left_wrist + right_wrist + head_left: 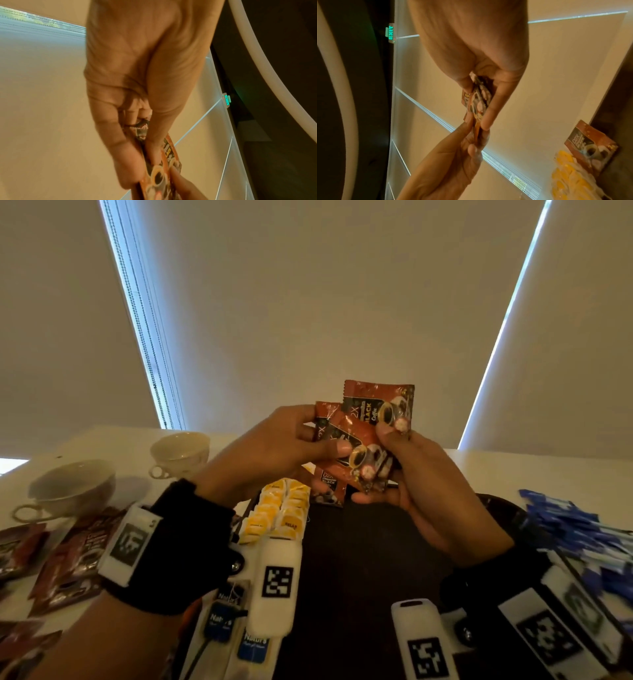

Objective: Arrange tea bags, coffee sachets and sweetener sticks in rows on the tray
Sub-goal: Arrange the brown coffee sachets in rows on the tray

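Note:
Both hands hold a small fan of red-brown coffee sachets (376, 406) up above the dark tray (359, 563). My left hand (325, 436) pinches the front sachet (164, 169) between thumb and fingers. My right hand (390, 446) grips the sachets' lower right ends (479, 100), its thumb on the top one. One coffee sachet (329, 489) lies on the tray at the far end, also visible in the right wrist view (590, 147). Beside it runs a row of yellow tea bags (281, 511) along the tray's left side (570, 175).
Blue sweetener sticks (575, 532) lie heaped right of the tray. More coffee sachets (68, 559) are scattered on the white table at left. Blue-labelled tea bags (222, 618) sit near the front. Two white cups (181, 453) (72, 487) stand at the back left.

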A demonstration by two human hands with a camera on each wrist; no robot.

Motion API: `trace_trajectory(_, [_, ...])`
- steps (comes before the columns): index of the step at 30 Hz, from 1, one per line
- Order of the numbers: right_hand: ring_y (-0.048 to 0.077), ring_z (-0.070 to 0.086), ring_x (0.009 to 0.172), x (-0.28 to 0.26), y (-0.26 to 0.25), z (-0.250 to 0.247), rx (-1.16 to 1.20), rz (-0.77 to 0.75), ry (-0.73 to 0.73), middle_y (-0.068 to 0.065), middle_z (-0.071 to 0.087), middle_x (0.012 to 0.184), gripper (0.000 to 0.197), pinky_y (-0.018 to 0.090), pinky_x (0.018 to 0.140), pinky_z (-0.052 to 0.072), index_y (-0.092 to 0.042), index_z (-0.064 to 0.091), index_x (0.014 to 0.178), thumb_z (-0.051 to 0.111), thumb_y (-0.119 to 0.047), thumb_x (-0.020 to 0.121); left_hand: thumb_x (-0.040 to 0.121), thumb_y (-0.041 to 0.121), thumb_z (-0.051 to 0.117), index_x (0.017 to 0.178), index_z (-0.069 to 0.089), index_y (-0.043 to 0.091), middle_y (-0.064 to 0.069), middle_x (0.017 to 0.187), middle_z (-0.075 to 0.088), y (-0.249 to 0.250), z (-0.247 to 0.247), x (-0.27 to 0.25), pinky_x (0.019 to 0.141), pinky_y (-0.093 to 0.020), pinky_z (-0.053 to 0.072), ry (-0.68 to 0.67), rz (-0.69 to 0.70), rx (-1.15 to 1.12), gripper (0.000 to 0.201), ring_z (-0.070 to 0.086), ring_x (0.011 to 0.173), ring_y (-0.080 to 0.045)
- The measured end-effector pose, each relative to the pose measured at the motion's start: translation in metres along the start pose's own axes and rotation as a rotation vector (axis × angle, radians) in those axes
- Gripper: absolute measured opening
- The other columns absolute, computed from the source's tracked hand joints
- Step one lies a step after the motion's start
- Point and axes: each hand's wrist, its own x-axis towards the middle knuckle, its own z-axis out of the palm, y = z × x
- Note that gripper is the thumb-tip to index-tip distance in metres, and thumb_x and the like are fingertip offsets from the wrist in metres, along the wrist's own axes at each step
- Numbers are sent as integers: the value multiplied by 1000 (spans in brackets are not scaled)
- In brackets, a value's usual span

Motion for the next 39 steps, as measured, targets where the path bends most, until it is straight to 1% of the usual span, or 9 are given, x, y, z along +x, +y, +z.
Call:
trace_trajectory(5, [17, 68, 84, 2, 2, -3, -158, -74, 98, 3, 60, 106, 28, 32, 52, 58, -18, 43, 117, 34, -38, 99, 83, 12, 66, 103, 63, 21, 2, 86, 74, -2, -3, 3, 48, -17, 50, 0, 35, 30, 22, 71, 70, -12])
trace_trajectory(10, [9, 67, 81, 4, -2, -13, -243, -65, 96, 6, 68, 96, 26, 25, 58, 56, -7, 60, 96, 52, -31, 93, 86, 10, 61, 93, 64, 11, -1, 76, 72, -6, -8, 6, 57, -19, 54, 98, 51, -89, 7, 68, 71, -13])
trace_trajectory(15, [9, 63, 66, 2, -2, -13, -216, 59, -12, 4, 66, 83, 30, 29, 61, 58, -2, 64, 101, 61, -28, 87, 90, 6, 55, 108, 57, 5, -11, 97, 70, -6, -7, 10, 65, -30, 59, 115, 13, -357, 18, 70, 79, -17])
trace_trajectory(19, [11, 66, 86, 5, -1, -19, -361, -106, 145, 3, 66, 99, 33, 25, 63, 57, -19, 57, 113, 64, -35, 85, 87, 8, 61, 99, 54, 14, -6, 94, 70, -9, -7, 10, 60, -27, 58, 132, 60, -78, 15, 72, 79, -15])
trace_trajectory(22, [14, 68, 83, 5, 2, -19, -422, -210, 160, 4, 68, 92, 17, 23, 61, 58, -14, 64, 98, 67, -23, 84, 84, 6, 66, 94, 54, 16, -9, 94, 70, -11, -3, 10, 67, -31, 60, 120, 96, 63, 19, 71, 83, -20])
trace_trajectory(26, [15, 70, 75, 5, 5, -16, -298, -200, 194, 11, 69, 88, 4, 21, 54, 56, -10, 63, 86, 66, -13, 84, 78, 8, 69, 102, 56, 12, -8, 97, 70, -8, 1, 8, 67, -29, 59, 84, 104, -95, 28, 71, 86, -20])
trace_trajectory(31, [4, 68, 64, 4, 6, -12, -199, -130, 206, -4, 68, 70, 8, 17, 51, 54, -12, 61, 79, 63, -9, 85, 66, 19, 68, 109, 51, 11, -12, 106, 68, -8, 4, 7, 77, -37, 59, -45, 66, -159, 46, 70, 93, -23])
trace_trajectory(35, [3, 69, 66, 1, 1, -13, -200, -121, 194, -8, 70, 66, 4, 14, 50, 50, -11, 64, 81, 64, -12, 85, 73, 9, 65, 107, 49, 9, -12, 102, 67, -9, -5, 7, 68, -32, 59, -37, 53, -241, 38, 71, 88, -21])
trace_trajectory(39, [8, 70, 74, 3, -3, -21, -239, -76, 250, -5, 71, 75, 5, 19, 58, 56, -12, 66, 85, 65, -17, 86, 84, 2, 60, 116, 47, 8, -13, 104, 66, -9, -24, 8, 58, -27, 58, 129, 24, -317, 35, 71, 76, -18])
